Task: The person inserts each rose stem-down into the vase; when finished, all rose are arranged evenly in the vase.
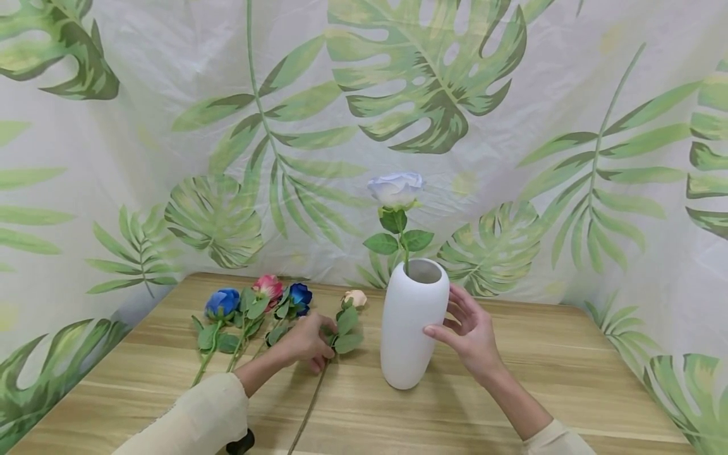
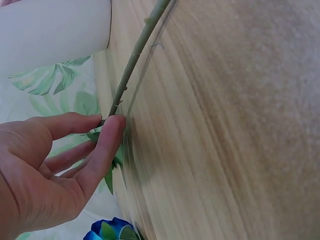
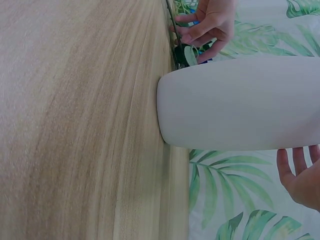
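Observation:
A tall white vase stands upright on the table, with one pale blue-white artificial rose rising from its mouth. My right hand holds the vase's right side, thumb in front and fingers reaching behind. To the left of the vase, my left hand pinches the stem of a peach rose between thumb and fingers, just below its leaves. That stem runs along the table toward me, and in the left wrist view it looks slightly raised above the wood.
Left of my left hand lie a blue rose, a pink rose and a dark blue rose. A small black object shows beside my left sleeve. Behind the wooden table hangs a leaf-print cloth.

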{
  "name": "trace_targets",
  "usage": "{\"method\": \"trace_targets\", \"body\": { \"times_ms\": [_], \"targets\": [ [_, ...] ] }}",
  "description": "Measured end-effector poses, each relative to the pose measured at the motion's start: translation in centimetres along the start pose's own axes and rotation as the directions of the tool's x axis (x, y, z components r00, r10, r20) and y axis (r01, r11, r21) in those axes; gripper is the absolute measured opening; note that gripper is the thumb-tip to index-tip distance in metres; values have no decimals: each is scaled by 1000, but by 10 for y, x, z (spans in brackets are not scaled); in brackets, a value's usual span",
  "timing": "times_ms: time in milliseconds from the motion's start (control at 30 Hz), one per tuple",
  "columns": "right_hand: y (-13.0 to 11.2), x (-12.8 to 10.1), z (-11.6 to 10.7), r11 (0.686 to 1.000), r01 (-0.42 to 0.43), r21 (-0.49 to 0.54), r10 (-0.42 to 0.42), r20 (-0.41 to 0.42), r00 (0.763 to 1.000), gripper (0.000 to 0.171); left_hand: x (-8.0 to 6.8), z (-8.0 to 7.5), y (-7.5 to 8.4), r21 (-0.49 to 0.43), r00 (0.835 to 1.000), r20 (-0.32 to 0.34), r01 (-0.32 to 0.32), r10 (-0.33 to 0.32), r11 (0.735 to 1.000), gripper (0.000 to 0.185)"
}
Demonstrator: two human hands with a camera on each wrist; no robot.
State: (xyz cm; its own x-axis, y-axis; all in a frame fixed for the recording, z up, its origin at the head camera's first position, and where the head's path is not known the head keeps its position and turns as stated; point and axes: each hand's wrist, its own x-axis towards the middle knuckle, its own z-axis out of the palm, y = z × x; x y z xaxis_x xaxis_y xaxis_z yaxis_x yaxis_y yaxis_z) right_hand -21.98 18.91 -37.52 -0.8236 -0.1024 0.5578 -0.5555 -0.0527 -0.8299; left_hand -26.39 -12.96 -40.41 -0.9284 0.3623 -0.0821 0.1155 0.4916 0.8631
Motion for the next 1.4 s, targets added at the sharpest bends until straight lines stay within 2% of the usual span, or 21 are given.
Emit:
{"method": "trace_targets", "body": {
  "times_ms": [367,567,833,1167,1400],
  "targets": [
    [0,0,0,1000,1,2,-1,-2,1000,73,-4,-4,-1,10,991,-131,-34,35,999,39],
    [1,0,0,1000,-2,6,2,-3,1000,73,-5,-6,-2,-14,989,-136,-64,61,998,45],
    [1,0,0,1000,-6,-1,6,-4,1000,73,-2,-7,-1,-81,981,-183,-74,58,994,39],
    [0,0,0,1000,-6,5,6,-4,1000,73,-1,-10,1,-50,969,-228,-106,92,993,36],
    [0,0,0,1000,-4,5,4,0,1000,74,-2,-13,5,-77,960,-256,-137,114,988,37]
  ]
}}
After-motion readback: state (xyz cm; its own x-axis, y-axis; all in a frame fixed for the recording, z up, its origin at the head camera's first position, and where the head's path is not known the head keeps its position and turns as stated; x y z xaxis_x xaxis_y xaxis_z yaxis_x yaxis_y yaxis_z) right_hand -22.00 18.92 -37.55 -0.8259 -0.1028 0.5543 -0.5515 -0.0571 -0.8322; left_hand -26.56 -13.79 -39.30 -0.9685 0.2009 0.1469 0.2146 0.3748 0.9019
